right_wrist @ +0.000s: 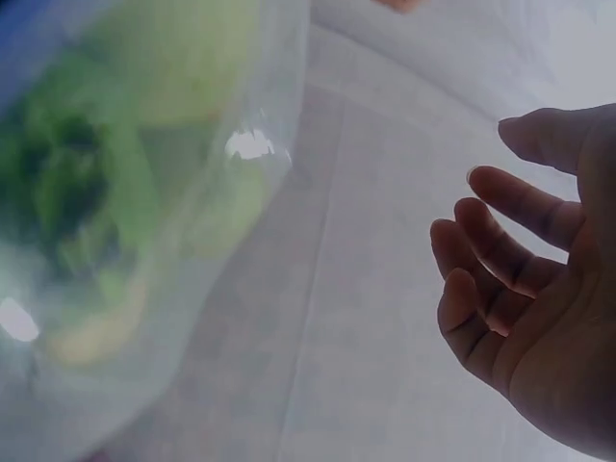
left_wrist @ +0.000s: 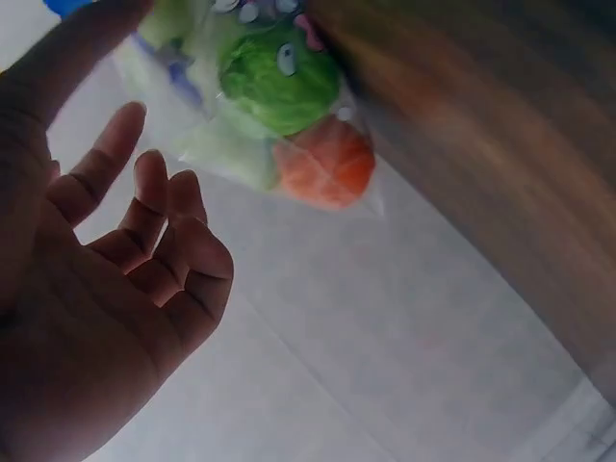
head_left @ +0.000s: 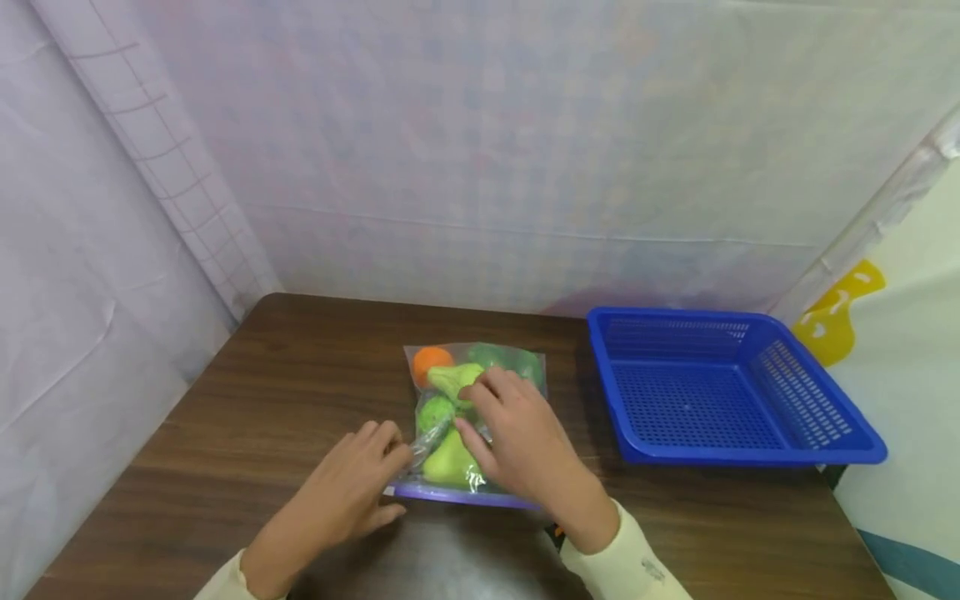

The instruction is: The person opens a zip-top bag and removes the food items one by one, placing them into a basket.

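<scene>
Just beside the right wrist, a small dark thing [head_left: 554, 535] shows, mostly hidden. The left hand [head_left: 348, 479], fingers loosely bent around nothing, is by the left edge of a clear bag [head_left: 429, 442] on the brown table [head_left: 322, 375]. The right hand [head_left: 525, 433], fingers relaxed, partly covers the bag's green toys [head_left: 450, 462]; contact is unclear. Rightward sits a blue basket [head_left: 750, 456]; pale sheeting [head_left: 480, 167] closes the back.

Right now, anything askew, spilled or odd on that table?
One mild oddity: the blue basket appears to jut past the right edge of the table, so it may be partly unsupported. No spill shows around the clear bag.
</scene>
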Tool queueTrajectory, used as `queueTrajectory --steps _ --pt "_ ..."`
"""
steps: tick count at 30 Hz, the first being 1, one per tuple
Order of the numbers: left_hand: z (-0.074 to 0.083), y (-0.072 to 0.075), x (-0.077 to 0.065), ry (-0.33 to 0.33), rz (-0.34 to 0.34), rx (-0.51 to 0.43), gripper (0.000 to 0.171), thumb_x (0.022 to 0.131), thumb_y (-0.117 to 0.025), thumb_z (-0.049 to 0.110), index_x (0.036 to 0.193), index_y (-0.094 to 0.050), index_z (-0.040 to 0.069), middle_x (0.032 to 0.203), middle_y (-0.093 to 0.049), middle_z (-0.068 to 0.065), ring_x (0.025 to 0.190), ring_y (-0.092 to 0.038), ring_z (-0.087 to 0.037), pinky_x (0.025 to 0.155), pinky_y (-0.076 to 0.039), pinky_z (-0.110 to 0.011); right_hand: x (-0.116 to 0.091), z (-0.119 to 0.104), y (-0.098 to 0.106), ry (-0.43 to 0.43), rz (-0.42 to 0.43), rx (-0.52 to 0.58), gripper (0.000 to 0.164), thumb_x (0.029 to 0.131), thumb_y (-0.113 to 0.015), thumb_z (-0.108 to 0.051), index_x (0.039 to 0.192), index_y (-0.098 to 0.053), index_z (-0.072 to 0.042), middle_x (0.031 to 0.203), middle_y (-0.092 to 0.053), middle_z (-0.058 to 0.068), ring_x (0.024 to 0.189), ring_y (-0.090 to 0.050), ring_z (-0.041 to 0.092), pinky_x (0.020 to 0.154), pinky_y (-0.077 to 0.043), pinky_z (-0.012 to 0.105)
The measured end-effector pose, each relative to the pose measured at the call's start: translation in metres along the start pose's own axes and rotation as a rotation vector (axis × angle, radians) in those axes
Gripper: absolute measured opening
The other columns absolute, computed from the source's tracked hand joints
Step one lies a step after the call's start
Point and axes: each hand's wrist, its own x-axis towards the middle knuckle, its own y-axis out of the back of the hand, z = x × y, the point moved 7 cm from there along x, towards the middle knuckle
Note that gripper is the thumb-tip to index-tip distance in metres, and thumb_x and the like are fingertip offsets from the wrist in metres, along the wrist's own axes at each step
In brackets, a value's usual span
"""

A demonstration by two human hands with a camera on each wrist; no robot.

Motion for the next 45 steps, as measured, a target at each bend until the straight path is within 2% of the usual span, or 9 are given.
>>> queueTrajectory --steps 4,8,11,17,24,31,37,42,45 --pt "-0.004 -0.007 -0.006 0.033 -0.035 0.017 0.058 0.045 -0.093 0.024 0.089 -0.058 0.011 0.088 -0.050 -0.003 0.075 -0.046 -0.020 0.054 -0.044 -0.034 0.000 -0.014 -0.013 0.041 -0.038 0.020 0.021 0.086 -0.070 -0.027 0.099 -0.068 -0.010 0.091 -0.060 0.003 0.075 -0.050 0.015 0.063 -0.050 0.034" --pt "-0.008 -0.011 -0.007 0.064 -0.043 0.038 0.049 0.049 -0.088 0.005 0.087 -0.057 0.010 0.085 -0.049 -0.003 0.071 -0.045 -0.020 0.052 -0.043 -0.032 -0.001 -0.024 -0.021 0.080 -0.052 0.048 0.020 0.085 -0.071 -0.025 0.097 -0.068 -0.010 0.088 -0.057 0.001 0.072 -0.049 0.014 0.061 -0.048 0.032" --pt "-0.010 -0.014 -0.008 0.090 -0.060 0.057 0.046 0.051 -0.084 -0.002 0.086 -0.056 0.009 0.083 -0.049 -0.003 0.069 -0.046 -0.020 0.051 -0.043 -0.032 -0.003 -0.029 -0.027 0.093 -0.067 0.049 0.019 0.085 -0.071 -0.027 0.096 -0.068 -0.011 0.086 -0.056 0.001 0.072 -0.049 0.014 0.062 -0.048 0.032" --pt "-0.013 -0.013 -0.010 0.128 -0.092 0.066 0.041 0.056 -0.083 -0.001 0.085 -0.056 0.008 0.082 -0.050 -0.003 0.068 -0.049 -0.021 0.050 -0.044 -0.032 -0.005 -0.031 -0.036 0.083 -0.113 0.030 0.020 0.086 -0.070 -0.029 0.098 -0.069 -0.013 0.088 -0.056 -0.001 0.076 -0.048 0.013 0.064 -0.048 0.030" --pt "-0.014 -0.005 -0.008 0.101 -0.076 0.036 0.030 0.061 -0.085 0.008 0.083 -0.065 0.009 0.082 -0.058 -0.002 0.068 -0.053 -0.017 0.051 -0.049 -0.033 -0.007 -0.033 -0.045 0.105 -0.141 -0.009 0.020 0.086 -0.069 -0.031 0.098 -0.069 -0.015 0.088 -0.057 -0.002 0.073 -0.049 0.013 0.059 -0.046 0.029" --pt "-0.014 0.003 0.001 0.066 -0.059 0.025 0.018 0.066 -0.078 0.005 0.077 -0.063 0.007 0.073 -0.054 0.000 0.063 -0.050 -0.017 0.050 -0.050 -0.033 -0.008 -0.038 -0.048 0.128 -0.140 -0.031 0.021 0.086 -0.068 -0.033 0.097 -0.068 -0.015 0.088 -0.057 -0.002 0.074 -0.048 0.011 0.058 -0.048 0.027" --pt "-0.009 0.023 0.018 0.016 -0.019 0.019 0.015 0.070 -0.075 0.002 0.076 -0.062 0.005 0.071 -0.051 -0.001 0.061 -0.046 -0.015 0.050 -0.048 -0.030 -0.006 -0.039 -0.045 0.121 -0.131 0.013 0.022 0.088 -0.068 -0.034 0.096 -0.068 -0.014 0.089 -0.056 -0.002 0.076 -0.049 0.011 0.064 -0.050 0.030" --pt "-0.009 0.035 0.034 -0.005 -0.059 0.039 0.017 0.072 -0.080 0.005 0.075 -0.063 0.004 0.069 -0.049 0.000 0.060 -0.043 -0.014 0.052 -0.047 -0.029 -0.003 -0.039 -0.041 0.105 -0.093 0.049 0.024 0.090 -0.066 -0.034 0.100 -0.070 -0.013 0.092 -0.059 -0.001 0.078 -0.051 0.012 0.069 -0.051 0.030" --pt "-0.009 0.040 0.042 -0.015 -0.085 0.059 0.020 0.074 -0.082 0.009 0.072 -0.063 0.005 0.066 -0.048 0.001 0.058 -0.041 -0.013 0.051 -0.044 -0.028 -0.002 -0.037 -0.037 0.087 -0.025 0.074 0.023 0.091 -0.066 -0.031 0.099 -0.071 -0.011 0.093 -0.063 0.000 0.080 -0.055 0.012 0.070 -0.052 0.031"
